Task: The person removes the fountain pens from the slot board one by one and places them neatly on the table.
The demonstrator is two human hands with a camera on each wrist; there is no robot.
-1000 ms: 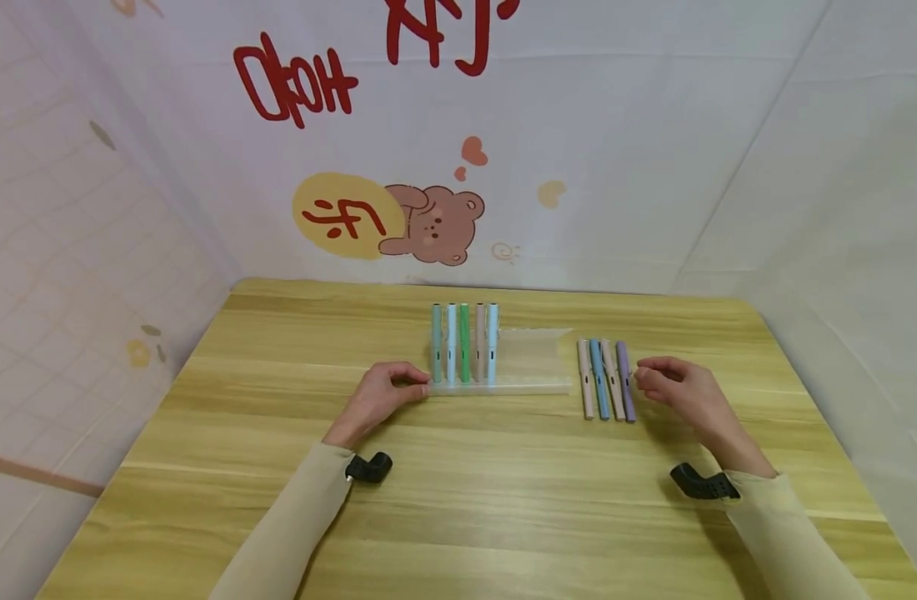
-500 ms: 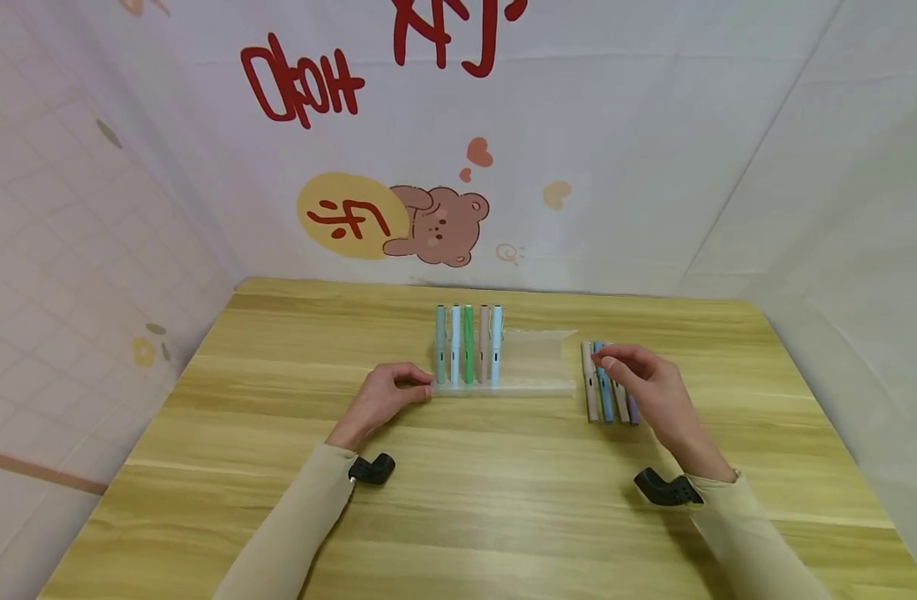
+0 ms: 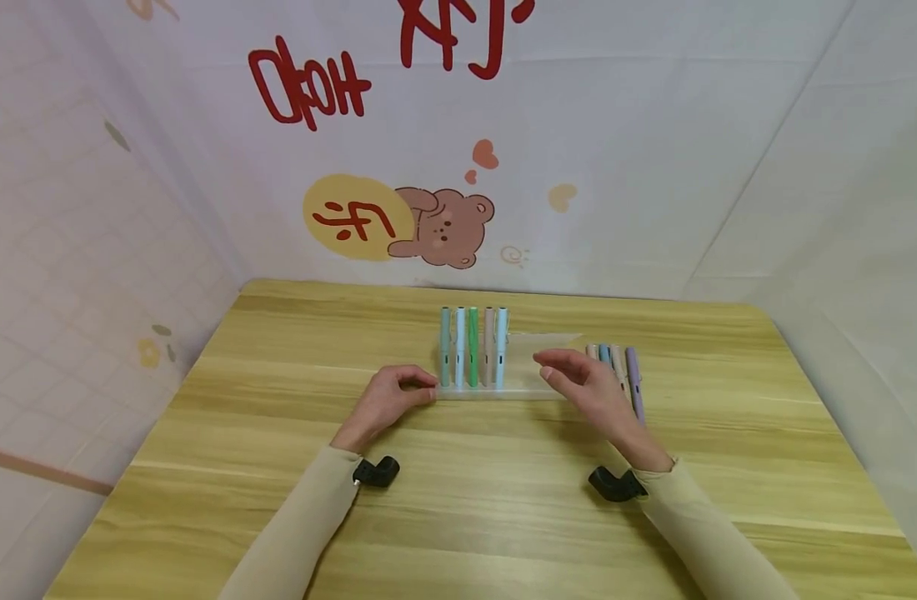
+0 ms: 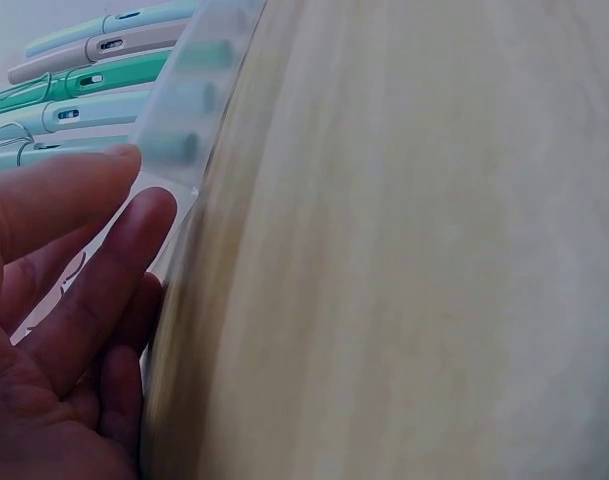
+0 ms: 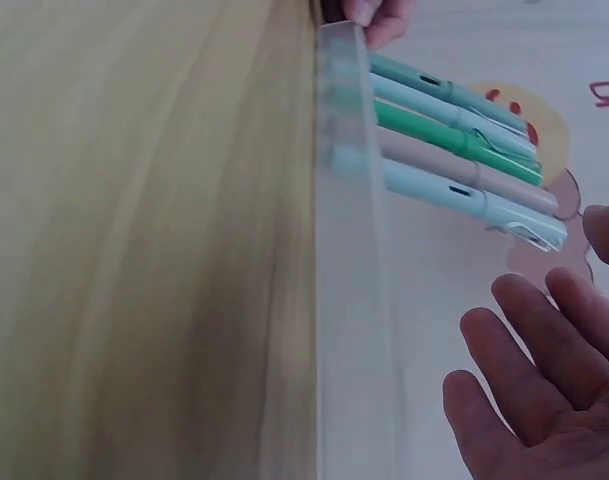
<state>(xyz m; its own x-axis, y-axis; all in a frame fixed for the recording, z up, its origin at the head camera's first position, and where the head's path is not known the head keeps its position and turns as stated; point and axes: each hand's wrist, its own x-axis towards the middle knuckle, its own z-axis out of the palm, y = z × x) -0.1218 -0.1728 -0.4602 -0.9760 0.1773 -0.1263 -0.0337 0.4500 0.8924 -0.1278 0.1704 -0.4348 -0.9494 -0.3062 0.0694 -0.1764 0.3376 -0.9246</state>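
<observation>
A clear plastic pen stand (image 3: 529, 395) holds a row of upright pens: teal (image 3: 445, 346), pale blue (image 3: 459, 346), green (image 3: 473, 346), taupe (image 3: 489, 346) and another pale blue (image 3: 502, 346). At its left end, my left hand (image 3: 387, 400) grips the corner between thumb and fingers; the left wrist view shows the fingertips against that end. My right hand (image 3: 593, 396) hovers before the stand's unfilled right part, holding nothing, fingers apart and loosely bent in the right wrist view. Behind it lie several loose pens, partly hidden, including a purple pen (image 3: 635, 383).
The stand rests on a wooden table (image 3: 466, 500) near its back. A white cloth wall (image 3: 623, 125) with red lettering and a printed bear (image 3: 451, 229) rises behind the table. Black wrist cameras (image 3: 616, 483) sit on both sleeves.
My right hand has moved left from beside the loose pens, over them, to in front of the stand's right part, taking none. My left hand stays at the stand's left end.
</observation>
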